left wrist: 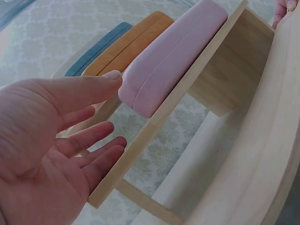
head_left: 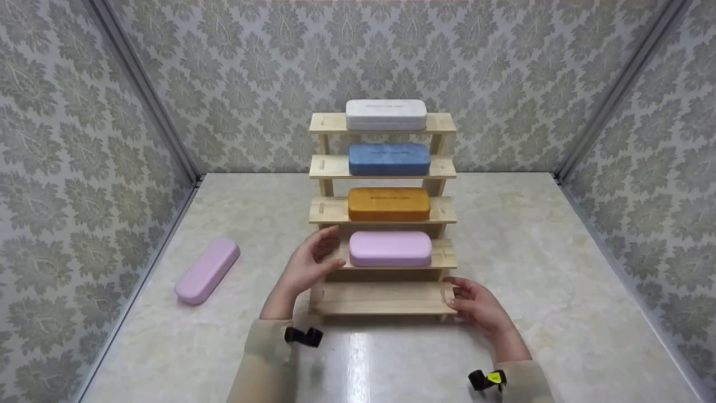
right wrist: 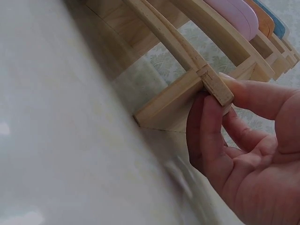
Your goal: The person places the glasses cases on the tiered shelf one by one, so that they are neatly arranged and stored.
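Observation:
A stepped wooden display rack [head_left: 386,299] carries glasses cases, one per tier: white [head_left: 386,115], blue [head_left: 389,159], orange [head_left: 389,204] and pink [head_left: 390,249] from the top down. No case lies on its lowest board. My left hand [head_left: 307,263] is at the left end of the pink case's tier, thumb and fingers spread apart. In the left wrist view its thumb tip is close by the pink case [left wrist: 173,56]; whether they touch I cannot tell. My right hand [right wrist: 243,136] pinches the right end of the lowest board, thumb above and fingers beneath.
Another pink glasses case [head_left: 208,271] lies slanted on the pale table [head_left: 559,291], left of the rack. Patterned panels [head_left: 251,84] enclose the table at the back and both sides.

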Demonstrator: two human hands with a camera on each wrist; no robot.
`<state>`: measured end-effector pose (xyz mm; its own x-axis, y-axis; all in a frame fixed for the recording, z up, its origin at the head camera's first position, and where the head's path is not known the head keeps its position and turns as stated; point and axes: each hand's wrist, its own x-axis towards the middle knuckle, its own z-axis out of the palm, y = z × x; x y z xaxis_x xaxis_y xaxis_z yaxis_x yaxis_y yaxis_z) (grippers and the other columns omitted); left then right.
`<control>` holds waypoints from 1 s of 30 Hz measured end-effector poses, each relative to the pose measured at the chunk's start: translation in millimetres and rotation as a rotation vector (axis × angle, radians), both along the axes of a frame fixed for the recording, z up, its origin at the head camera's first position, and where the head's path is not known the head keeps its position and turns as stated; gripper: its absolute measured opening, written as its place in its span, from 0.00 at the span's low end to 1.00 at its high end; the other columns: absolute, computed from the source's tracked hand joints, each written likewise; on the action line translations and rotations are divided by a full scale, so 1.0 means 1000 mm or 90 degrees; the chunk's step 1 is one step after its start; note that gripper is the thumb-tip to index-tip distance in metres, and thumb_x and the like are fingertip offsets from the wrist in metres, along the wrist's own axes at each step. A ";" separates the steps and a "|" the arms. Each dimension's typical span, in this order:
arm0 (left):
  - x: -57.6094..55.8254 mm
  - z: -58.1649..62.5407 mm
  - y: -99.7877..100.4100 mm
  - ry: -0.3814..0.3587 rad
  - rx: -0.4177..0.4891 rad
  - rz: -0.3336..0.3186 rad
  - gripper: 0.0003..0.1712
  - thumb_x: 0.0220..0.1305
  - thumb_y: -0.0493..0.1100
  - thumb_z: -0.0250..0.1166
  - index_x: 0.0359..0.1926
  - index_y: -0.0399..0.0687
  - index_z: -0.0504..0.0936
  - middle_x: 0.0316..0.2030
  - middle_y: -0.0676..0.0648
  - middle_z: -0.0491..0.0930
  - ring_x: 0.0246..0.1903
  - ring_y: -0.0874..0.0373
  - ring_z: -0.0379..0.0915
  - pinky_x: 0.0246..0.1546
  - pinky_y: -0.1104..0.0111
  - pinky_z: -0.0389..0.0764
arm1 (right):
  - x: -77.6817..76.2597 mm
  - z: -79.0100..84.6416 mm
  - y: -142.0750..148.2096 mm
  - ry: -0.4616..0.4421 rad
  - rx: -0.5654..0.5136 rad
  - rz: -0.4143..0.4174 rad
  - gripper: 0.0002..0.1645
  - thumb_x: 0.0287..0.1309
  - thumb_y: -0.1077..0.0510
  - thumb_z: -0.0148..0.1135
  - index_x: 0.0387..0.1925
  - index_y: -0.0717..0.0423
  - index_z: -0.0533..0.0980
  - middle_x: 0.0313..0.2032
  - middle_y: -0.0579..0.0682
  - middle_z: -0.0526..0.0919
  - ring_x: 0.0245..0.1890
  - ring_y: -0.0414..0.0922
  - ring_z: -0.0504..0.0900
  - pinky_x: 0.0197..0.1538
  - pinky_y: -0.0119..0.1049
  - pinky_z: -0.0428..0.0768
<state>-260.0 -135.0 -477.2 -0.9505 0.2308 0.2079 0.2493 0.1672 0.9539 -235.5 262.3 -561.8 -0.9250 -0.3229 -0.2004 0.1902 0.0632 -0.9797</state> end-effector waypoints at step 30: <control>0.034 -0.011 -0.102 -0.009 0.051 0.240 0.39 0.64 0.29 0.69 0.74 0.40 0.66 0.69 0.38 0.71 0.68 0.48 0.69 0.67 0.66 0.73 | -0.002 -0.001 0.000 0.007 0.024 -0.001 0.44 0.65 0.63 0.65 0.75 0.72 0.55 0.54 0.51 0.81 0.43 0.39 0.85 0.41 0.31 0.85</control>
<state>-225.6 -237.0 -487.9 -0.9684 -0.1513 0.1981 0.1719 0.1701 0.9703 -237.3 262.7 -562.4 -0.9277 -0.3143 -0.2013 0.1788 0.0994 -0.9789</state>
